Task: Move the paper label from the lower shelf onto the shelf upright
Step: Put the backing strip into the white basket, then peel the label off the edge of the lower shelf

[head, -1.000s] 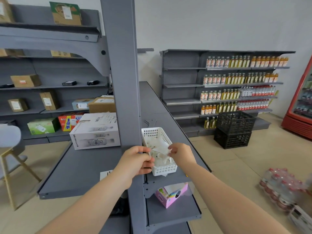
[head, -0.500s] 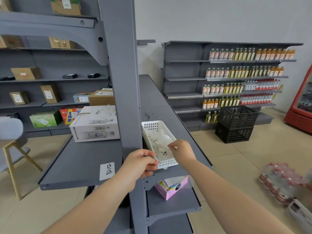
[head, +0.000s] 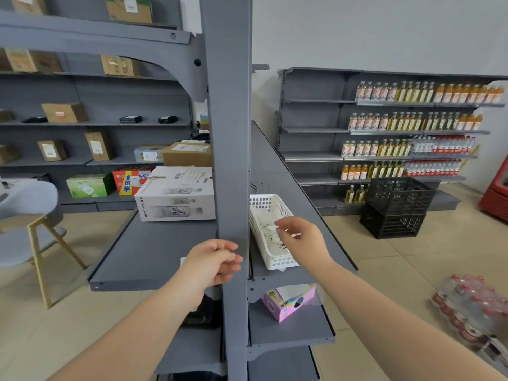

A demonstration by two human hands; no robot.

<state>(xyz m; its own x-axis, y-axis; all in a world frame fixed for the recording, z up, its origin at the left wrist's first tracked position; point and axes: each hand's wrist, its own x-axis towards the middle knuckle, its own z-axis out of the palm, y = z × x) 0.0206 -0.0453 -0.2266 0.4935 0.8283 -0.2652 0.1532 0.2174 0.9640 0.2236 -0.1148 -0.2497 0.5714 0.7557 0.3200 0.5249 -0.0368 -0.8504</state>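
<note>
The paper label (head: pixel 183 261) lies on the grey lower shelf (head: pixel 143 254). Only its white left edge shows from under my left hand (head: pixel 213 264). That hand has its fingers curled shut against the left side of the grey shelf upright (head: pixel 231 160). My right hand (head: pixel 301 239) hovers over the white perforated basket (head: pixel 270 204) of white paper scraps, to the right of the upright. Its thumb and forefinger are pinched close together. Whether they hold a scrap is unclear.
A white bottle carton (head: pixel 176 193) and a brown box (head: pixel 188 154) sit farther back on the same shelf. A pink box (head: pixel 288 302) lies on the shelf below the basket. Black crates (head: pixel 397 211), a shrink-wrapped bottle pack (head: pixel 472 306) and a chair (head: pixel 30 215) stand on the floor.
Both hands left the bundle they held over the basket. My left hand moved left onto the label beside the upright. My right hand dipped into the basket and has lifted slightly.
</note>
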